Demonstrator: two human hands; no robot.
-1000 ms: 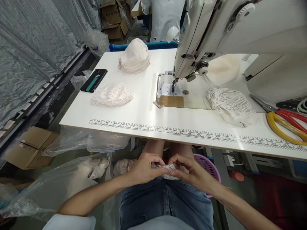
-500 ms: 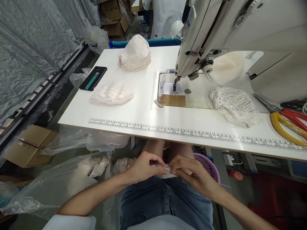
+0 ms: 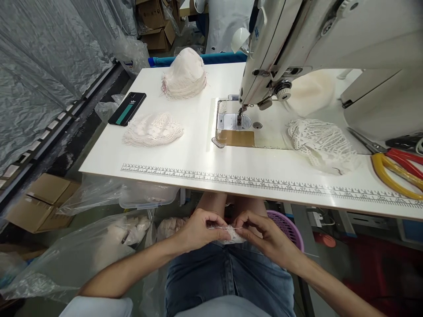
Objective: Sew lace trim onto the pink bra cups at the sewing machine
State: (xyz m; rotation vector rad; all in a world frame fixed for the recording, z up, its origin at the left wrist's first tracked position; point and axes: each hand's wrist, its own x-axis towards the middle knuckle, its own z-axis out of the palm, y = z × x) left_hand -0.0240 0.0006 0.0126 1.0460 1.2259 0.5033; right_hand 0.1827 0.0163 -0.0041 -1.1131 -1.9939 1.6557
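Observation:
Over my lap, below the table edge, my left hand (image 3: 206, 229) pinches a small white lace piece (image 3: 233, 235) between thumb and fingers. At the right end of the lace, my right hand (image 3: 256, 231) has its thumb and forefinger pressed together, with what looks like a fine thread running to them. Much of the lace is hidden by my fingers. On the table above lie a pale lace cup (image 3: 153, 130), a stack of pale fabric cups (image 3: 185, 75) and, at the right, a white lace piece (image 3: 320, 143).
A sewing machine (image 3: 264, 61) stands on the white table (image 3: 194, 156), which has a printed ruler along its front. Scissors (image 3: 393, 163) lie at the right, a phone (image 3: 127, 108) at the left. A purple basket (image 3: 287, 226) and plastic bags (image 3: 82, 251) sit below. Someone's pale clothing (image 3: 228, 26) shows behind.
My right fingertips have shifted slightly up off the lace, so more of it shows between my hands. My left hand keeps its pinch.

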